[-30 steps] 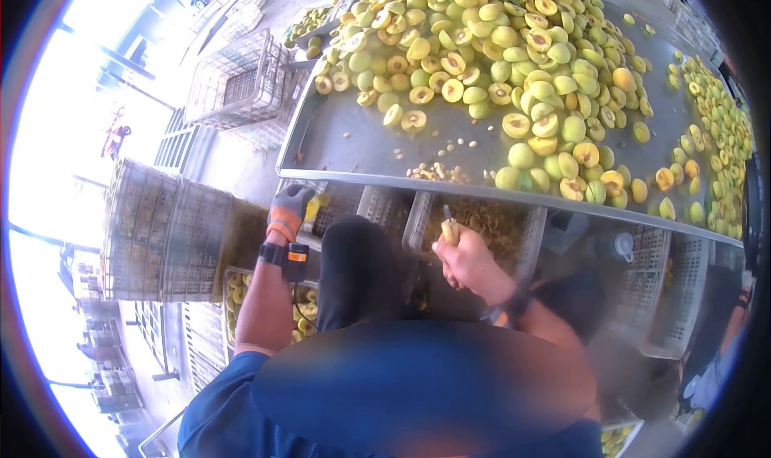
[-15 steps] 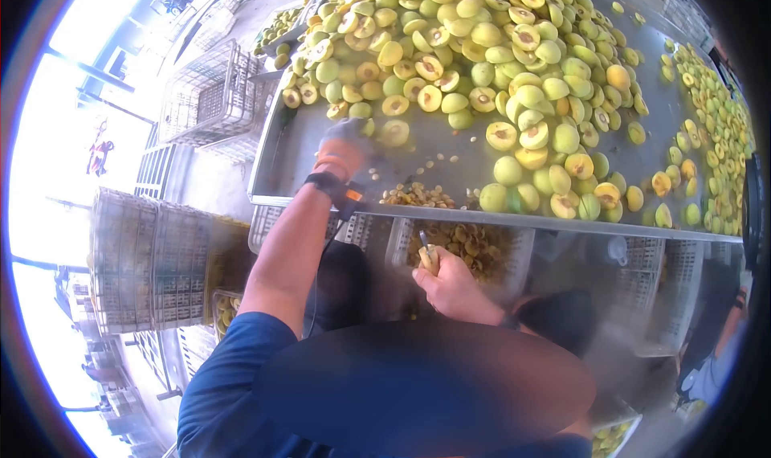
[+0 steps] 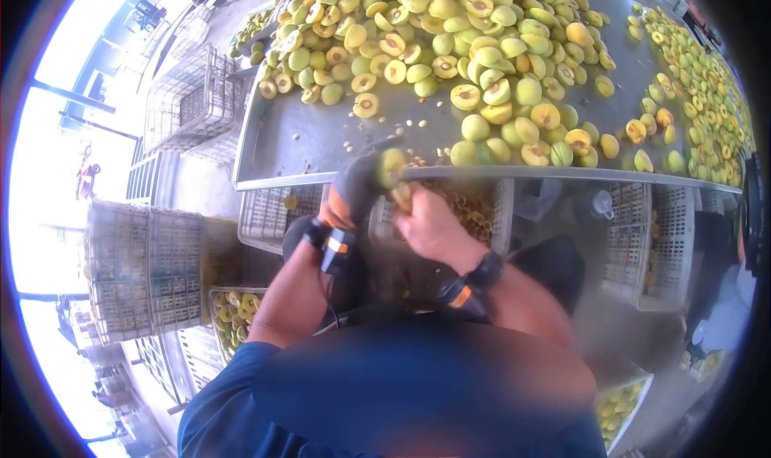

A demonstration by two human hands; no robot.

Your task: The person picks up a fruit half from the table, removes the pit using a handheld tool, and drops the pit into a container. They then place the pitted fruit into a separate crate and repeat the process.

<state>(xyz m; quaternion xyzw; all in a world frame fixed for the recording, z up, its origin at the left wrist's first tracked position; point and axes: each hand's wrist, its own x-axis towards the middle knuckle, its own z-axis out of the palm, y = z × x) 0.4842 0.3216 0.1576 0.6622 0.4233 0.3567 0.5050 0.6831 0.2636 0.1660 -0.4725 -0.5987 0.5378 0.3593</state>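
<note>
My left hand (image 3: 357,183), in a dark glove with an orange band, is closed round a yellow-green peach half (image 3: 392,167) near the metal table's front edge. My right hand (image 3: 434,223) is bare and grips a small wooden-handled pitting knife (image 3: 402,196). Its metal tip is hidden or blurred against the fruit. Both hands meet in front of the table. Behind them, a large heap of halved peaches (image 3: 482,56) lies on the table, many with the brown pit hollow facing up.
The metal table's front rim (image 3: 562,171) runs across the view. Under it stand a crate of pits and scraps (image 3: 474,205) and a white crate (image 3: 630,241). Stacked crates (image 3: 144,265) rise at left, beside a crate of peach halves (image 3: 233,309). Another person's clothing (image 3: 723,313) shows at right.
My left hand has come back from the heap towards me, now with a peach half. My right hand has risen with the knife to meet it. The view has shifted slightly.
</note>
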